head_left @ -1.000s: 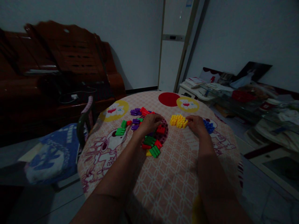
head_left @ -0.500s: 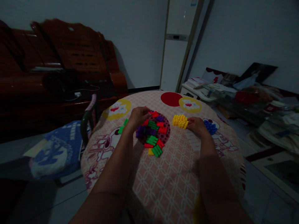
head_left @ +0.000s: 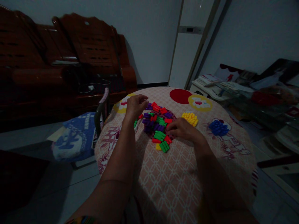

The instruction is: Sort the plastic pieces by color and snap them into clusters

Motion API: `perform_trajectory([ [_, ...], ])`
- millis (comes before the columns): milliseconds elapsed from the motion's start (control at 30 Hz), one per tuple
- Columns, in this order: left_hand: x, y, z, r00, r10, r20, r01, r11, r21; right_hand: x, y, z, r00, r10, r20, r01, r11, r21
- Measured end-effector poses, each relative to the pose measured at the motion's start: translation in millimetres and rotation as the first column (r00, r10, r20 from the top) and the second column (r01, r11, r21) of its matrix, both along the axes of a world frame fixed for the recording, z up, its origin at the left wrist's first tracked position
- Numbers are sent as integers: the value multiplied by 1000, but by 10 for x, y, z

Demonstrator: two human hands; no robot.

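Observation:
A loose pile of plastic toy blocks in purple (head_left: 148,123), green (head_left: 159,135) and red (head_left: 156,107) lies mid-table. My left hand (head_left: 135,107) hovers at the pile's far left edge beside a purple block (head_left: 149,106), thumb and fingers slightly apart, nothing visible between them. My right hand (head_left: 181,129) reaches in from the right, its bent fingers closed on a red block at the pile's edge, which they partly cover. Just beyond this hand sits a cluster of yellow blocks (head_left: 190,119). Farther right is a cluster of blue blocks (head_left: 218,128).
A patterned cloth covers the round table (head_left: 163,174). At its left stands a chair (head_left: 100,115) with a blue cloth (head_left: 77,133). Behind are a wooden sofa (head_left: 93,46) and a tall white cabinet-like unit (head_left: 187,53). A cluttered glass-topped stand (head_left: 247,99) is on the right.
My right hand has left the yellow cluster and moved left to the pile's red blocks. My left hand has drawn back slightly from the blocks, its fingers parting. The view has shifted left.

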State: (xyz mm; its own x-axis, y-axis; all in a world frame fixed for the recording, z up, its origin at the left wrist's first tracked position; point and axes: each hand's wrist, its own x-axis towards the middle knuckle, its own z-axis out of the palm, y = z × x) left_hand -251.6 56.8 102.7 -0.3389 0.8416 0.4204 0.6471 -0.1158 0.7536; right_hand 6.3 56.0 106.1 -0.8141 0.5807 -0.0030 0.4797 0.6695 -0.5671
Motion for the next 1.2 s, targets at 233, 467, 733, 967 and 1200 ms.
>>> perform_trajectory([
  [233,-199,-48,16,981,97,168,-117,987,114,-489,-604,-266,926,58,373,-178,939,294],
  [467,-211,-73,47,972,117,204,-148,979,143,-543,-677,-151,862,-45,504,-118,951,286],
  [733,-75,-31,61,985,59,163,-79,990,121,-317,-339,-180,972,-19,234,-52,955,292],
  [967,27,-15,59,996,36,86,-44,995,90,175,186,-12,942,-327,-75,335,931,146],
  [1200,334,88,-32,995,-87,-53,86,996,-25,513,455,-152,794,-599,-106,605,758,244],
])
